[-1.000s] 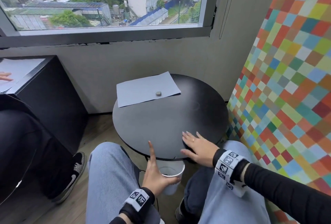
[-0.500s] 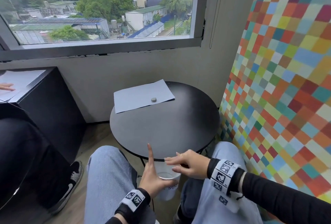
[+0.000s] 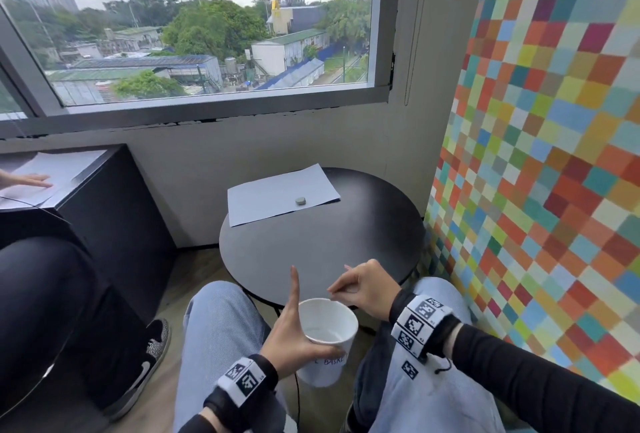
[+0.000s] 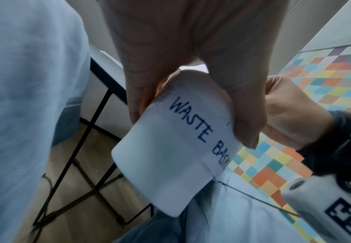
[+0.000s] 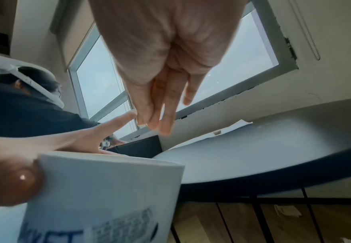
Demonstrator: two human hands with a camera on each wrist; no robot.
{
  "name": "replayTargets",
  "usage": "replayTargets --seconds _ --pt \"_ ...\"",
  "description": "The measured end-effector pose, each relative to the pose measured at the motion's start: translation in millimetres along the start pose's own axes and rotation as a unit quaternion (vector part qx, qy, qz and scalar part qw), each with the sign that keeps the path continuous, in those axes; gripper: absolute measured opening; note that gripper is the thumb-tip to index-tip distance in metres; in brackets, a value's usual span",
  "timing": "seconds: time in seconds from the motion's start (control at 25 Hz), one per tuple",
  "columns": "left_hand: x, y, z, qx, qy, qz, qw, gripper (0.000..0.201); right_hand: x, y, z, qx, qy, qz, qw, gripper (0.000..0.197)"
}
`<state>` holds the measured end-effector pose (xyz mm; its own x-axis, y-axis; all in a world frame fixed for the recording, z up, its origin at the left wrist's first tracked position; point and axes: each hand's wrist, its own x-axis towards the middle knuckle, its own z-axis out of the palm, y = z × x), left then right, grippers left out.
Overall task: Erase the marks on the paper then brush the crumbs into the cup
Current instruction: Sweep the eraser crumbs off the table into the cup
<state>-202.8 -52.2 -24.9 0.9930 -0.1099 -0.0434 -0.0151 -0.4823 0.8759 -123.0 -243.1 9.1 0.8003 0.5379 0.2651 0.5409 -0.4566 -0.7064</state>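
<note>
The lettering on the white paper cup (image 3: 327,339) is partly covered by fingers in the left-wrist view, where only "WASTE BAS" is legible. Crumbs cannot be made out anywhere. The cup is gripped by the left hand (image 3: 294,335) between the knees, just below the near edge of the round black table (image 3: 346,242), index finger raised straight. Above its rim the right hand (image 3: 363,289) is held, fingertips bunched together; whether anything is pinched cannot be told. The paper (image 3: 277,195) and small grey eraser (image 3: 300,201) are seen at the table's far side, under a window (image 3: 194,34), beside a multicoloured checkered wall (image 3: 554,173).
</note>
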Motion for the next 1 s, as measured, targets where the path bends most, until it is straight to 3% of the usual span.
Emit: replayTargets --seconds 0.12,0.28,0.4,0.6,0.8,1.0 --pt "19 24 -15 -0.016 0.005 0.029 0.999 0.152 11 -4 -16 -0.031 0.029 -0.030 0.999 0.018" --pt "53 52 -25 -0.017 0.017 0.084 0.996 0.151 23 -2 -33 -0.092 -0.020 -0.026 0.995 0.028" --pt "76 66 -27 0.004 0.030 0.112 0.993 0.151 30 7 -43 -0.116 -0.017 -0.005 0.993 0.033" --pt "115 68 -14 0.007 0.034 0.119 0.992 0.151 45 35 -57 -0.132 -0.031 0.072 0.988 0.049" --pt "149 59 4 -0.001 0.054 0.086 0.995 0.152 60 68 -59 -0.117 0.021 0.211 0.970 0.056" --pt "187 58 12 -0.005 0.044 0.095 0.994 0.149 87 78 -79 -0.184 0.058 0.307 0.932 0.035"
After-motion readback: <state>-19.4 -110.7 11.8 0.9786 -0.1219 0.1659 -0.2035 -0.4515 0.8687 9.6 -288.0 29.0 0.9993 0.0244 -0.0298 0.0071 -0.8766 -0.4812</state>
